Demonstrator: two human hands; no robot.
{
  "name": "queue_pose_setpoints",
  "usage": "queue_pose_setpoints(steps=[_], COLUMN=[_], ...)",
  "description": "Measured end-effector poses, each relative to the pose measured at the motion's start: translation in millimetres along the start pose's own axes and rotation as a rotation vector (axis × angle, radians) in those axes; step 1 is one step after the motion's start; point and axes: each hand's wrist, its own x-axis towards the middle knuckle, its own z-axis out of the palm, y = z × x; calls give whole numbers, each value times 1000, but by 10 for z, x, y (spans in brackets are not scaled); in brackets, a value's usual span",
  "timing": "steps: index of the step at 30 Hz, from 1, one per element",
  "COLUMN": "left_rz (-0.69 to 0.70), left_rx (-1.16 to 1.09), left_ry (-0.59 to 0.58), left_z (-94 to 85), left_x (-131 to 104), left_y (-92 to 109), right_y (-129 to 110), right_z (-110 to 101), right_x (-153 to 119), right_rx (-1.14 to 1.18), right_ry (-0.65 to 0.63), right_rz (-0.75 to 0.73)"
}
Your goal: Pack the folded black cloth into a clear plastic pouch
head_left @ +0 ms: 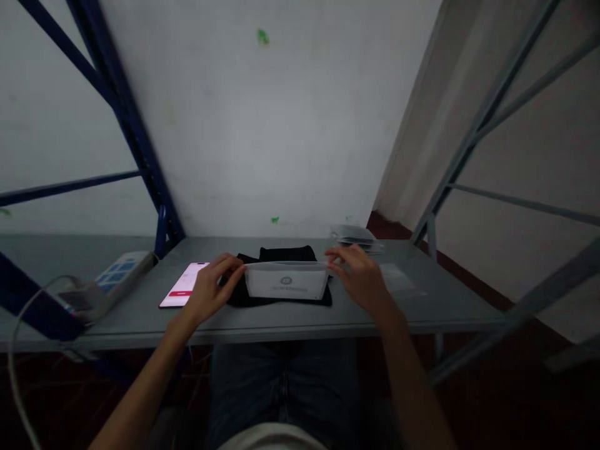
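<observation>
Pale shirt fabric [272,437] lies nearest my remote viewpoint, then jeans [248,387]. At the grey tabletop [445,306], I judge level, even tension best: left hand [210,284] and right hand [362,276], fingertips nearly together, pinch the upper corners of a translucent pouch [287,291] over black cloth [288,254]. Clear packets [354,234] lie stacked beyond.

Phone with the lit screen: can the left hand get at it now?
Probably yes: the phone lies close beside the left hand, with nothing visible between them. But that hand pinches the clear bag, so it would likely need freeing first.
</observation>
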Motion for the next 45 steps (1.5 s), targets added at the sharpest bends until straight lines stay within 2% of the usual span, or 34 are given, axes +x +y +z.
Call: queue_pose_setpoints(steps=[4,10,15,20,27,33,37,42,45], left_rz=[-110,-189,-184,-220,-298,-322,-382,-269,-256], left_rx=[-95,-218,-256,-288,-346,-333,-259,-121,-30], left_ry=[-37,-152,-261,-317,-451,-540,-503,-271,-250], left_z=[-3,54,117,94,91,113,138,133,96], left_x=[-9,3,10,23,3,-21,-35,-4,27], left_y=[28,90,188,286,235,190,183,330,460], right_y=[-61,-128,-199,-268,-288,-313,-341,-405,-520], right_z=[51,76,77,95,130,132,136,172,204], right_x=[-6,9,14,25,21,6,2,-25,-54], right_rx=[23,42,80,52,53,68,48,-39,-99], right_ry=[-52,-55,-47,-51,-69,-141,-165,-190,-226], right_rz=[30,40,23,10,-4,20,24,-1,-18])
